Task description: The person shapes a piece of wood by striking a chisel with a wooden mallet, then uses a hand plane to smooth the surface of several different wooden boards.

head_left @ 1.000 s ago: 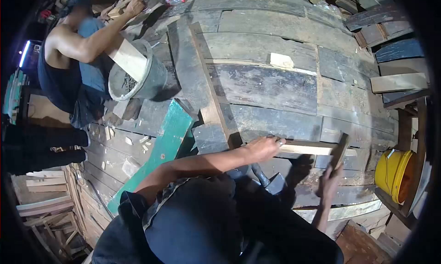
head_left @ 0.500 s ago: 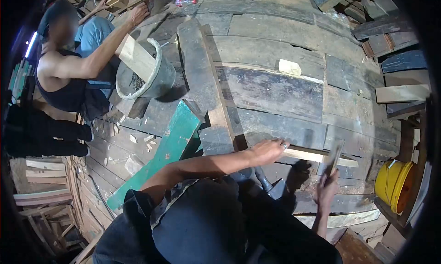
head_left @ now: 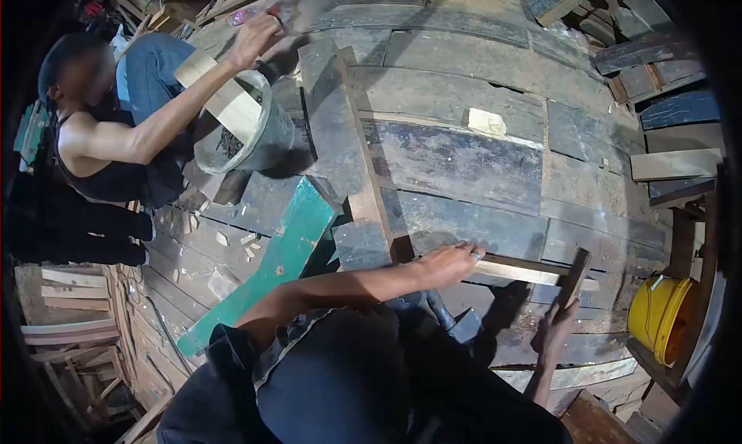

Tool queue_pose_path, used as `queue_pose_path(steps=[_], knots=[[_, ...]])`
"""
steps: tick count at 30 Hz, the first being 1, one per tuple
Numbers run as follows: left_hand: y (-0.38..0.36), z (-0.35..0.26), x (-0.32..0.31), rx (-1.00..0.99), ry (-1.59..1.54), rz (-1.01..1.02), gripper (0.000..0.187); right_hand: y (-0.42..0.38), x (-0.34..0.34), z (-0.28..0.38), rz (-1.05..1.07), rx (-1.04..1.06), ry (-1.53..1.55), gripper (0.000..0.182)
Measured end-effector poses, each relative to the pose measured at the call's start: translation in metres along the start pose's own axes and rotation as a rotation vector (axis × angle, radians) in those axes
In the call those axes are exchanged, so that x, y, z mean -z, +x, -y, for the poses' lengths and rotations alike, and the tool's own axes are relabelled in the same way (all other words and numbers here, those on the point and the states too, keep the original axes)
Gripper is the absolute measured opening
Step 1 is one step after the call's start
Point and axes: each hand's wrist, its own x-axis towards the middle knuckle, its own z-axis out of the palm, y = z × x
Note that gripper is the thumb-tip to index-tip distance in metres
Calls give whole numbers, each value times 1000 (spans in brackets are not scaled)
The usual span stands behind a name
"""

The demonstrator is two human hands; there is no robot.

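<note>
Pale timber (head_left: 516,271) in a narrow strip is lying right of centre in the frame, slanting a little downward toward the right over the dark floorboards (head_left: 464,212); whether it is touching them all along, I cannot tell. The left hand (head_left: 447,265), at the centre, is covering the strip's left end, its fingers curling over the wood and their undersides hiding from view. The right hand (head_left: 558,320), lower right of centre, is gripping the lower end of a dark bar (head_left: 574,278), its fingers wrapping around it. The bar is crossing the strip near the right end; contact between the two is not showing clearly.

Compared with half a second earlier, the bar is appearing sharp instead of blurred and is leaning farther right, and the right hand is sitting slightly lower and farther right. To my judgement, the right arm is moving the bar in short strokes while the left hand is steadying the strip, so the work is staying at that spot.

In the upper left, the co-worker's hand (head_left: 259,40) is now reaching farther right, beyond the grey bucket (head_left: 276,139); what its fingers are holding, I cannot tell. Left of centre, the green plank (head_left: 284,247) is keeping its place.
</note>
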Motion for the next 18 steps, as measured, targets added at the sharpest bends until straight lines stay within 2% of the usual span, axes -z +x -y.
queue_pose_path(steps=[1,2,3,5,7,8,9,11,13,14,15,17,18], knots=[[2,5,-10,-7,-5,-4,48,7,8,9,-17,-227,44,23],[5,10,-21,-25,34,-93,44,11,2,-3,-67,-171,-4,27],[8,15,-31,-38,74,-181,41,6,-12,-16,-105,119,-82,29],[9,21,-36,-66,125,-226,37,-20,-53,-10,-125,552,-16,30],[3,10,-20,-53,93,-126,35,-60,-48,44,191,250,-172,31],[1,4,-13,-19,69,-52,43,-58,-49,39,276,159,-246,35],[1,5,-11,-17,75,-53,43,-51,-39,37,311,174,-316,37],[2,5,-13,-17,52,-87,41,-32,-42,-4,39,314,83,30],[2,0,-3,28,9,-31,42,-5,-16,-7,-25,134,-45,23],[1,0,-3,12,15,-26,42,5,-4,-9,-27,29,0,22],[1,-1,-3,-8,22,-18,41,15,-1,-15,-7,-193,15,25],[3,0,-6,-14,33,-21,44,1,-14,-9,-61,24,51,26],[3,1,-7,-10,49,-20,47,-5,-27,-16,-70,237,-58,30]])
